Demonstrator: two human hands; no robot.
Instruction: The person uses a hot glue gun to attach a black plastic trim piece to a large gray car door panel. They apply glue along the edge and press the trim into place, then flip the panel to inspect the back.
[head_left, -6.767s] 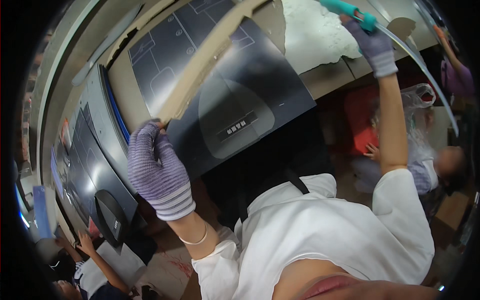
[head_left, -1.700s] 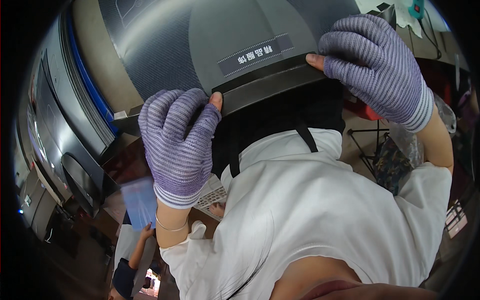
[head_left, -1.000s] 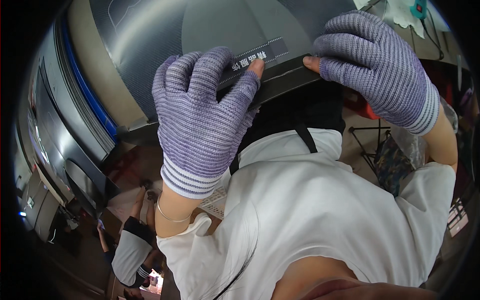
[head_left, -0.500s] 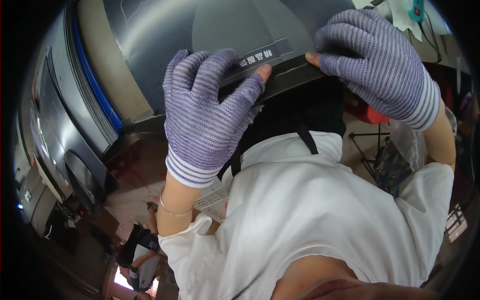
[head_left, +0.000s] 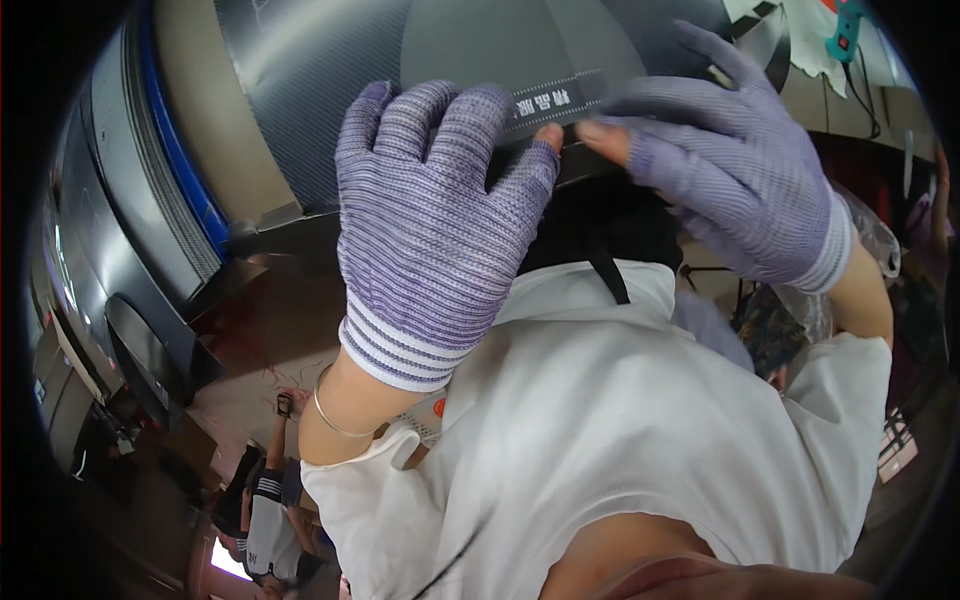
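A dark grey plastic-looking sheet (head_left: 300, 110) with a fine woven-look pattern lies in front of me. Its smoother grey panel (head_left: 470, 45) carries a dark band (head_left: 575, 92) with white print and dotted lines near the close edge. My left hand (head_left: 425, 210), in a striped purple knit glove with the thumb tip bare, rests with bent, slightly parted fingers on the sheet, its thumb at the near edge. My right hand (head_left: 740, 165), gloved alike, hovers over the right part of that edge, fingers stretched and apart, smeared by motion. Nothing shows in its grasp.
Stacked grey sheets (head_left: 165, 150) with a blue edge (head_left: 185, 140) stand at the left. A teal corded tool (head_left: 845, 32) lies at the far right near a white cloth (head_left: 805, 45). Another person (head_left: 270, 520) is at the lower left. Clear plastic (head_left: 805, 312) hangs beside my right forearm.
My right hand has lifted off the sheet's edge, moved left toward my left hand, and its fingers have straightened. My left hand has shifted slightly right along the edge.
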